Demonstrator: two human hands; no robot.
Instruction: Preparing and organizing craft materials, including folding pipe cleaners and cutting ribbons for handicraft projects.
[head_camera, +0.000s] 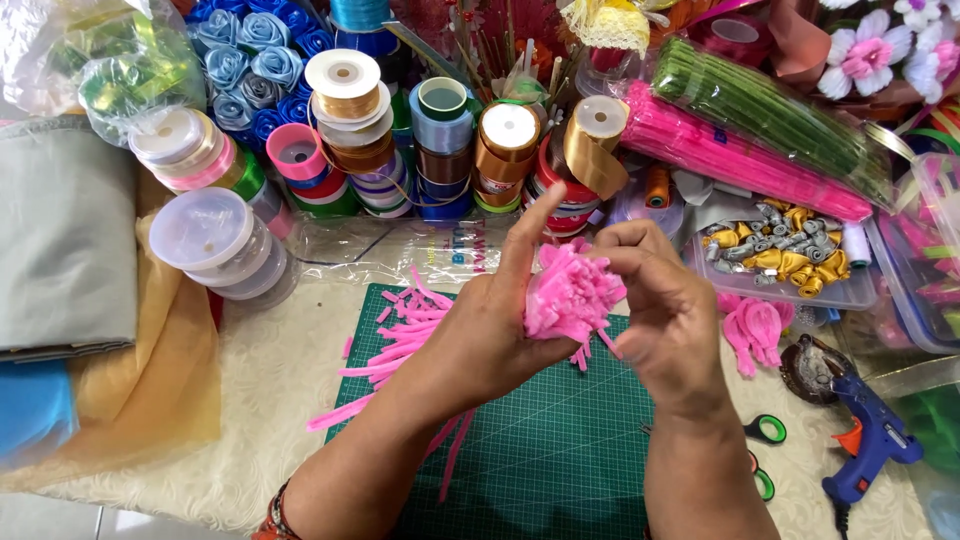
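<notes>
Ribbon spools (345, 110) behind cutting mat (540, 460) — glue gun (872, 440) right.

Two hands (500, 330) (665, 320), one glue gun (870, 440), one cutting mat (550, 460), two pipe-cleaner packs (740, 150) (770, 110).

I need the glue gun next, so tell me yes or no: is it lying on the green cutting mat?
No. The blue glue gun lies on the pale tablecloth right of the green cutting mat.
</notes>
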